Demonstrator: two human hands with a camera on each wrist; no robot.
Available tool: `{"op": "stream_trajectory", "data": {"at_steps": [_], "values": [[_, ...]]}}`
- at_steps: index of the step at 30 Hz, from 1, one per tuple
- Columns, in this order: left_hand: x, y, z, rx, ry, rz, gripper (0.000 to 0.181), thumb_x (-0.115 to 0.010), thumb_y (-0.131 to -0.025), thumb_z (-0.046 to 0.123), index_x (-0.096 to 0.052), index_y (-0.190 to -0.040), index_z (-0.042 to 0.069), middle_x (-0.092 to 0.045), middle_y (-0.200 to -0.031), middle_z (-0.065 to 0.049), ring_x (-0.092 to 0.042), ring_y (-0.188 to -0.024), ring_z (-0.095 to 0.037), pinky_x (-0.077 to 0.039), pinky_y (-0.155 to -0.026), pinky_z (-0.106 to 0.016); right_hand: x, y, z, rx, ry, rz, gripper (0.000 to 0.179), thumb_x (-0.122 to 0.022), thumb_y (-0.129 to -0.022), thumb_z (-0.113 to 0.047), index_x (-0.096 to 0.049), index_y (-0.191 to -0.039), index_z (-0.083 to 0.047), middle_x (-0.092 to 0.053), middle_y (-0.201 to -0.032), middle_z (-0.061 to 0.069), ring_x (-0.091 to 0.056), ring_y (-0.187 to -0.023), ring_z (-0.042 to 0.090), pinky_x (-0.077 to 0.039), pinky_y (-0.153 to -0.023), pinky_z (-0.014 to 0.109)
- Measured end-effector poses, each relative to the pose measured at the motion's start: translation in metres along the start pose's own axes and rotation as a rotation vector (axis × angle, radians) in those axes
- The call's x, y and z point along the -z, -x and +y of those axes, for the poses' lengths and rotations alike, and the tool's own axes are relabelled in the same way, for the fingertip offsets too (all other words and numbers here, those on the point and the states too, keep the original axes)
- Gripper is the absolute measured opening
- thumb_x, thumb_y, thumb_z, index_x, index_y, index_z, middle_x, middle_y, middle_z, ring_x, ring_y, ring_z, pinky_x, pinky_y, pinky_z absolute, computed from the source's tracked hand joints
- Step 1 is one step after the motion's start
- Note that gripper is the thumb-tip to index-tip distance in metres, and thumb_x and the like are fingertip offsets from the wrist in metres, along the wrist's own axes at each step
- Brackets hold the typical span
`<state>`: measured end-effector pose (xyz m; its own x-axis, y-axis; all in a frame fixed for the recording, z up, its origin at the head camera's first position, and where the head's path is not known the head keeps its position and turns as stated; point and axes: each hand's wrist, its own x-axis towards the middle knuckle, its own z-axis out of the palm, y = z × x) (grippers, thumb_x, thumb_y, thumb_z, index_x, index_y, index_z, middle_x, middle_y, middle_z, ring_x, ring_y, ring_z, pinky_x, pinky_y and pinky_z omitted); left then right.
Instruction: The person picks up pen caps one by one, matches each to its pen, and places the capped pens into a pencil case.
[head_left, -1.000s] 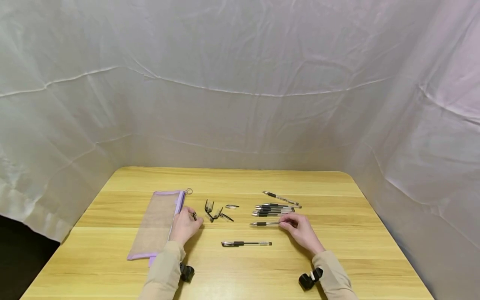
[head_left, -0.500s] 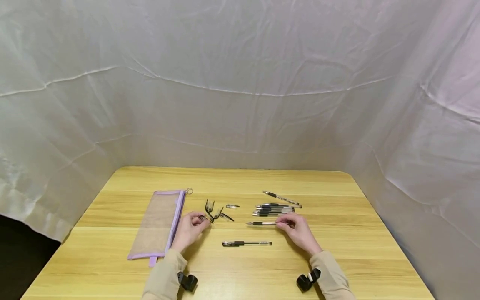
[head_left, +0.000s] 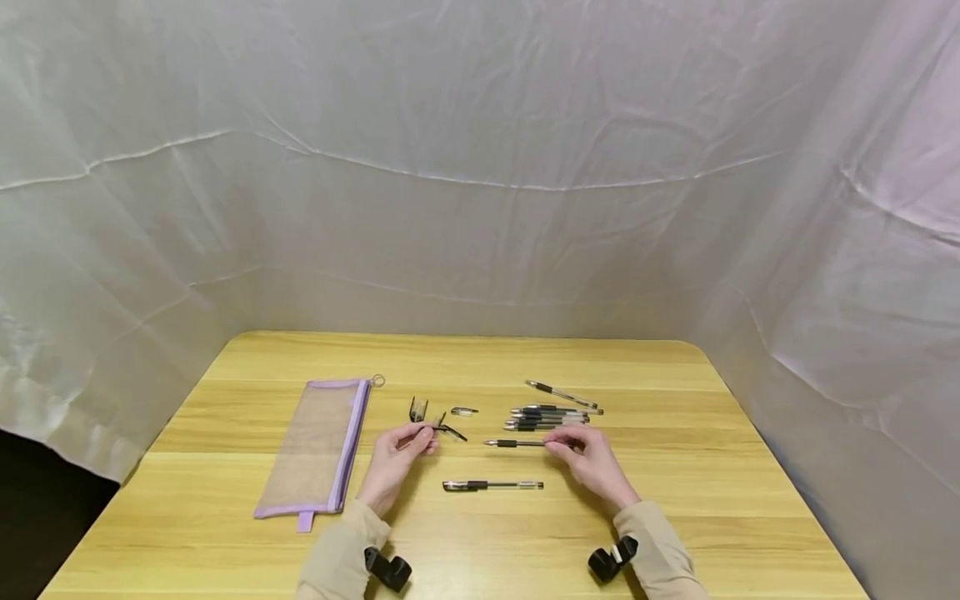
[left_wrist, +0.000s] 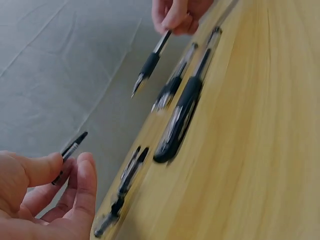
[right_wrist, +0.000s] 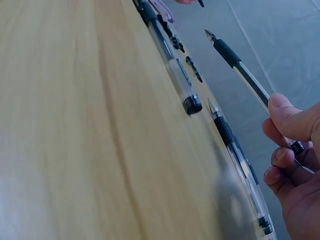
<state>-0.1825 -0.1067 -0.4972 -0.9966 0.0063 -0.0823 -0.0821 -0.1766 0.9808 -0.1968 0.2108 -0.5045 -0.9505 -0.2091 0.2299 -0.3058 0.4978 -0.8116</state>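
Observation:
My left hand (head_left: 397, 462) pinches a small black and clear pen cap (left_wrist: 74, 147) between thumb and fingers, raised over the table. In my right hand (head_left: 591, 465) an uncapped gel pen (right_wrist: 245, 75) is gripped near its back end, its metal tip pointing left toward the left hand. Between and in front of the hands lies a capped gel pen (head_left: 491, 486). Several loose caps (head_left: 418, 409) lie just beyond the left fingers, partly hidden by them. Beyond the right hand several uncapped pens (head_left: 547, 412) lie side by side.
A mesh zip pouch (head_left: 315, 450) with purple edging lies flat to the left of the left hand. One uncapped pen (head_left: 561, 394) lies slanted behind the row. The wooden table (head_left: 480, 550) is enclosed by a grey-white cloth (head_left: 480, 233).
My left hand has moved right from beside the pouch, with the cap now turned toward the pen. The right hand has shifted slightly left with its pen.

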Motion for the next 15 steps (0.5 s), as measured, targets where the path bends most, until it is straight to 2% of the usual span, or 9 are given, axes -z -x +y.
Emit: {"op": "stream_trajectory", "data": {"at_steps": [4, 8, 15], "values": [[-0.008, 0.002, 0.0, 0.029, 0.039, -0.039, 0.033, -0.06, -0.095, -0.005, -0.058, -0.125, -0.017, -0.072, -0.109, -0.021, -0.073, -0.09, -0.015, -0.06, -0.087, -0.026, -0.002, 0.0, -0.004, 0.0, -0.013, -0.009, 0.011, -0.073, -0.089, -0.01, -0.076, -0.099, -0.008, -0.073, -0.098, 0.006, -0.062, -0.089, 0.006, -0.053, -0.081, 0.019], [-0.014, 0.002, -0.001, 0.048, 0.053, -0.061, 0.033, -0.062, -0.093, -0.007, -0.059, -0.125, -0.017, -0.069, -0.115, -0.025, -0.073, -0.094, -0.019, -0.06, -0.09, -0.028, -0.003, 0.0, -0.007, 0.007, -0.044, -0.006, 0.011, -0.073, -0.088, -0.009, -0.076, -0.099, -0.007, -0.073, -0.097, 0.008, -0.061, -0.087, 0.004, -0.053, -0.08, 0.019], [-0.018, 0.002, -0.003, 0.05, 0.026, -0.096, 0.033, -0.063, -0.092, -0.007, -0.059, -0.123, -0.018, -0.069, -0.115, -0.029, -0.073, -0.094, -0.02, -0.06, -0.088, -0.028, -0.004, 0.0, -0.011, 0.023, -0.098, 0.001, 0.013, -0.073, -0.089, -0.007, -0.075, -0.1, -0.003, -0.071, -0.095, 0.01, -0.058, -0.084, 0.002, -0.052, -0.075, 0.018]]}}
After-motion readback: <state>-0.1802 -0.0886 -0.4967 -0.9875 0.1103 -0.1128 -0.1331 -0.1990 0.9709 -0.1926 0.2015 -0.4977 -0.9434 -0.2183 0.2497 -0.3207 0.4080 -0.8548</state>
